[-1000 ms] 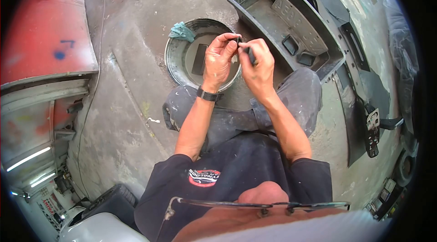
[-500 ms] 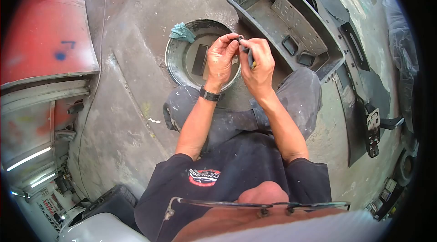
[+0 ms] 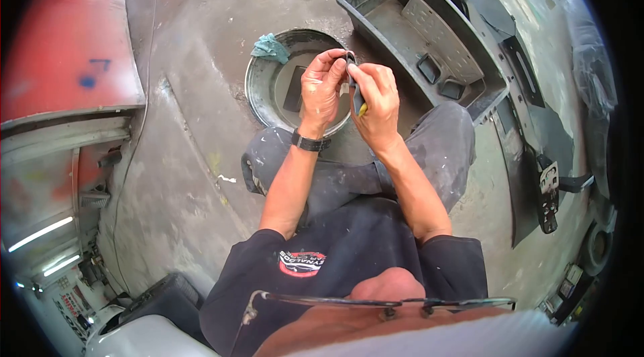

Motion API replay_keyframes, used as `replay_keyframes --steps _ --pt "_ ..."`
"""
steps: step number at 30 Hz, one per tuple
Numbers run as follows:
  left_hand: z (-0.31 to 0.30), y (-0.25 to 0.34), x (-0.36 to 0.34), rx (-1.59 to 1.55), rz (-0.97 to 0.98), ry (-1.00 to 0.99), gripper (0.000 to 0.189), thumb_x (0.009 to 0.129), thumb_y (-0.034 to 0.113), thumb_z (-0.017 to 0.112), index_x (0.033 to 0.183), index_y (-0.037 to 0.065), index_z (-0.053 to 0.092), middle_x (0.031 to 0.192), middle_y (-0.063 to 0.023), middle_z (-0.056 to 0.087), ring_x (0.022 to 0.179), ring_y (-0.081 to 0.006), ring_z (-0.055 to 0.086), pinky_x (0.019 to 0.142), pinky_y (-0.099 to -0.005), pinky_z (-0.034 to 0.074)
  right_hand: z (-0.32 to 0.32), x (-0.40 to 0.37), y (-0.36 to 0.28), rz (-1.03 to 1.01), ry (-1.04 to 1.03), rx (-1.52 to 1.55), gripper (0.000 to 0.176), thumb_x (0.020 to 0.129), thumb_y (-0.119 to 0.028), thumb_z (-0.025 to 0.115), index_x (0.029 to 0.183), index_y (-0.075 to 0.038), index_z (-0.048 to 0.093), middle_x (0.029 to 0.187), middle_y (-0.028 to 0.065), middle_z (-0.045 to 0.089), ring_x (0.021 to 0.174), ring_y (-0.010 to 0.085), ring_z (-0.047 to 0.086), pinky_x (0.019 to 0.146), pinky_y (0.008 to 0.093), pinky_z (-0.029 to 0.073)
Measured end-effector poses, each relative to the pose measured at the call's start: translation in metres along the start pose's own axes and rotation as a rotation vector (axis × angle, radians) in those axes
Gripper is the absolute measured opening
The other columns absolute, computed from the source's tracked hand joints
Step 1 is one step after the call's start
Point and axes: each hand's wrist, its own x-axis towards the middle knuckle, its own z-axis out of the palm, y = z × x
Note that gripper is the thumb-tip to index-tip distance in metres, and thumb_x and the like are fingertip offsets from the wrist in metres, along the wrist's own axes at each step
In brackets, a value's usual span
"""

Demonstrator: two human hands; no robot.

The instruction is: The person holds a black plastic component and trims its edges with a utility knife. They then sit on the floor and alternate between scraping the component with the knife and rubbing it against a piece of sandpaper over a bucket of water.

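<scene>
My left hand is closed, its fingertips pinching a small dark piece; its exact kind is too small to tell. My right hand meets it there, thumb and fingers closed on a thin dark-grey strip with a yellow bit showing at the palm. Both hands are above the right side of a round metal tub of cloudy water. In the tub rests a dark flat rectangular piece, partly hidden by my left hand. A wet teal cloth drapes over the rim.
A large black plastic bin stands right of the tub. Beyond it lie dark car trim panels with brackets. A red body panel is at left, a cable runs along the concrete floor, and my bent legs flank the tub.
My right hand has shifted slightly left and turned, and its fingers now lie lower against the small piece. More of the grey strip and the yellow bit shows. My left hand has barely moved.
</scene>
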Motion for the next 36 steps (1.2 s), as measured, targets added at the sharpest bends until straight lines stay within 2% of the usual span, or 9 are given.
replay_keyframes --steps 3,6,11,16,18,25,28,30,36 --pt "-0.009 -0.002 0.001 -0.046 -0.078 -0.017 0.024 0.096 0.015 0.068 0.116 0.002 0.064 0.101 -0.0053 0.071 0.084 -0.0108 0.065 0.074 -0.0254 0.054 -0.007 -0.008 0.005 -0.128 -0.11 -0.102 0.033 0.074 0.007 0.07 0.105 -0.001 0.064 0.099 0.0156 0.061 0.092 0.0338 0.06 0.079 0.0422 0.05" --pt "-0.004 0.0 0.003 -0.101 -0.094 -0.082 0.024 0.096 0.014 0.066 0.117 0.002 0.064 0.105 -0.0083 0.071 0.089 -0.0131 0.066 0.078 -0.0267 0.055 -0.014 -0.006 0.0 0.124 0.042 0.053 0.034 0.073 0.008 0.069 0.106 -0.001 0.064 0.098 0.016 0.061 0.092 0.0339 0.06 0.079 0.0423 0.05" --pt "-0.005 -0.004 0.003 -0.052 -0.044 -0.098 0.023 0.096 0.009 0.065 0.117 0.0 0.063 0.114 -0.0122 0.069 0.096 -0.0147 0.067 0.087 -0.0285 0.056 -0.003 0.004 0.0 0.093 0.056 0.06 0.034 0.073 0.006 0.071 0.105 -0.001 0.064 0.096 0.0165 0.061 0.089 0.0345 0.06 0.078 0.0421 0.049" --pt "0.001 0.0 0.0 0.139 0.094 -0.12 0.023 0.093 0.005 0.069 0.115 -0.001 0.066 0.11 -0.0078 0.07 0.097 -0.0116 0.065 0.085 -0.0251 0.054 -0.017 0.021 -0.024 0.74 0.078 0.561 0.01 0.091 -0.005 0.067 0.095 0.004 0.067 0.086 0.0045 0.059 0.071 0.0061 0.054 0.059 0.0248 0.043" --pt "0.003 0.001 0.002 0.207 0.15 -0.167 0.025 0.094 0.002 0.067 0.118 -0.002 0.063 0.114 -0.0109 0.069 0.099 -0.0132 0.065 0.09 -0.0261 0.055 -0.02 0.024 -0.026 0.775 0.09 0.596 0.008 0.091 -0.003 0.066 0.095 0.004 0.068 0.086 0.0058 0.06 0.072 0.0069 0.055 0.06 0.0251 0.044" --pt "-0.009 -0.002 -0.001 0.133 0.007 -0.116 0.024 0.094 0.006 0.067 0.116 -0.002 0.064 0.113 -0.0114 0.069 0.097 -0.0147 0.067 0.087 -0.0269 0.055 -0.019 0.001 0.015 0.021 -0.062 0.022 0.029 0.076 0.007 0.068 0.103 -0.001 0.067 0.092 0.0146 0.062 0.087 0.0341 0.06 0.077 0.0421 0.049" --pt "-0.008 -0.004 0.0 0.103 -0.03 -0.12 0.024 0.095 0.007 0.067 0.117 -0.002 0.064 0.114 -0.0122 0.069 0.099 -0.0165 0.067 0.088 -0.0288 0.056 -0.022 0.006 0.008 0.101 -0.045 0.09 0.022 0.079 0.005 0.068 0.101 0.0 0.068 0.091 0.0141 0.062 0.085 0.0306 0.061 0.076 0.0381 0.049" --pt "0.003 0.001 -0.002 0.103 0.024 -0.152 0.023 0.094 0.008 0.069 0.115 0.0 0.066 0.109 -0.0075 0.07 0.094 -0.0121 0.066 0.083 -0.0274 0.057 -0.022 0.008 -0.006 0.668 0.021 0.568 0.008 0.087 0.001 0.066 0.094 0.002 0.068 0.089 0.0138 0.061 0.082 0.0251 0.062 0.073 0.0315 0.049" --pt "-0.012 -0.004 -0.002 0.16 -0.047 -0.137 0.023 0.096 0.009 0.066 0.116 -0.001 0.064 0.111 -0.0113 0.071 0.091 -0.0139 0.068 0.08 -0.0273 0.058 -0.022 -0.01 0.028 -0.106 -0.095 -0.047 0.031 0.076 0.003 0.07 0.105 -0.001 0.065 0.097 0.015 0.061 0.094 0.0338 0.06 0.08 0.0419 0.05"
